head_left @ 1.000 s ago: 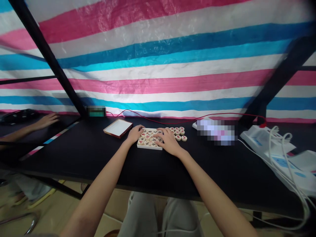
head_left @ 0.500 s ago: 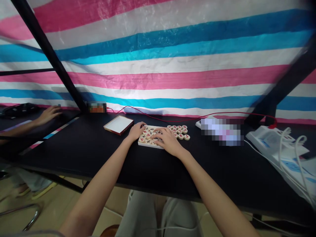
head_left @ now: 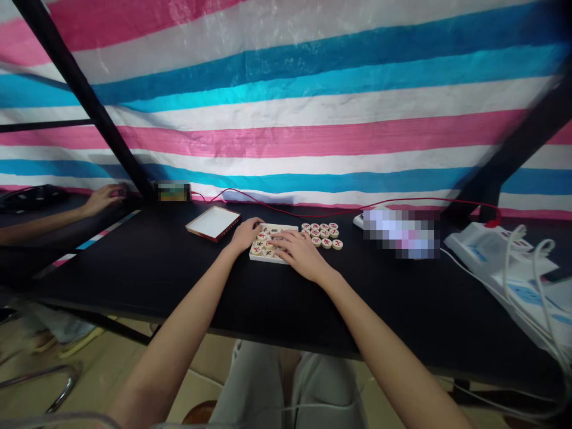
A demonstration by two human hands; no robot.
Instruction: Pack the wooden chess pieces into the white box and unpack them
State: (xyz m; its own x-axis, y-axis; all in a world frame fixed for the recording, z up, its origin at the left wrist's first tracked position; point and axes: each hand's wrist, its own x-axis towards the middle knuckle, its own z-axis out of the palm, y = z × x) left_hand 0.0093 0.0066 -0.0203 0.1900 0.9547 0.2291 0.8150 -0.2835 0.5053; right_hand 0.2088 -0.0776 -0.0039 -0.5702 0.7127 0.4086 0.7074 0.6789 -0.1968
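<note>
Resting the left hand (head_left: 245, 235) at the left edge of a white box (head_left: 268, 260), near the middle of the desk (head_left: 286, 310), with fingers loosely bent; cannot tell whether gripping it or just touching. Laying the right hand (head_left: 300, 250) across the box's right part, fingers spread over round game pieces (head_left: 260, 243); cannot tell of any piece held in that grip. Just right of it, on the desk, more pieces (head_left: 326, 243) in rows, marked in red. Left of the box, near the left hand, a shallow lid (head_left: 214, 222), white inside. Far right, a white power strip (head_left: 522, 292).
</note>
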